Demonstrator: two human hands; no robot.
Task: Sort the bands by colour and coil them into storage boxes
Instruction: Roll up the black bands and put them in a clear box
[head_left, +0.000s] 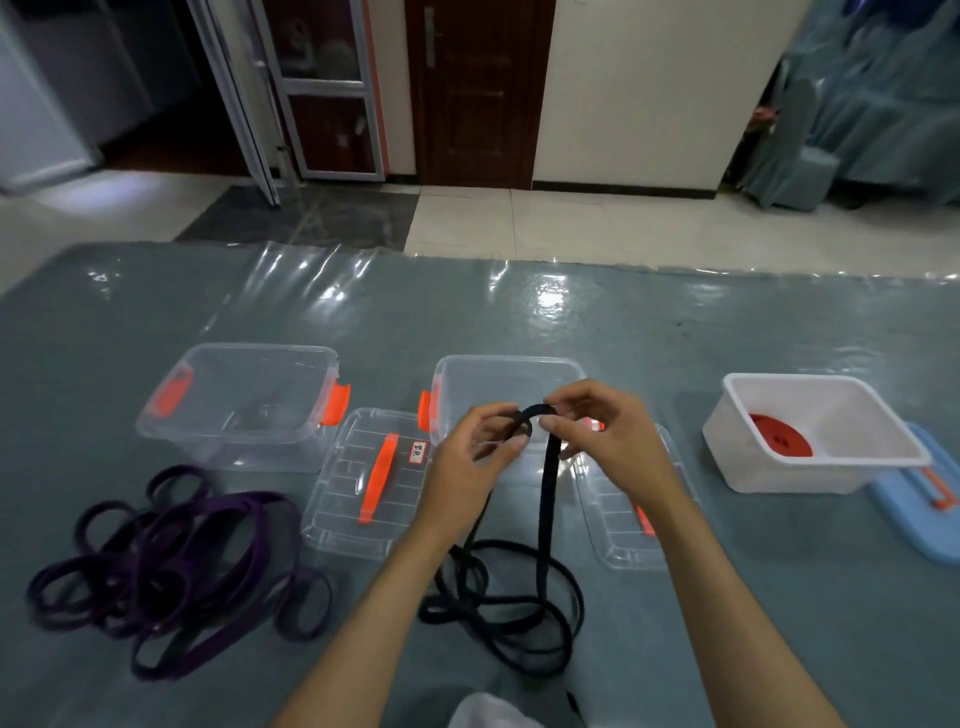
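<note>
A black band hangs from both my hands, and its loose loops lie on the table near me. My left hand pinches a small coil of it. My right hand pinches the band's top bend right beside the left. Both hands are raised in front of the middle clear storage box. A pile of purple bands lies at the near left. The left clear box holds something dark. A coiled red band sits in the white box on the right.
Two clear lids with orange handles lie flat, one between the clear boxes and one under my right forearm. A blue lid lies beside the white box. The table is covered in glossy grey-blue plastic.
</note>
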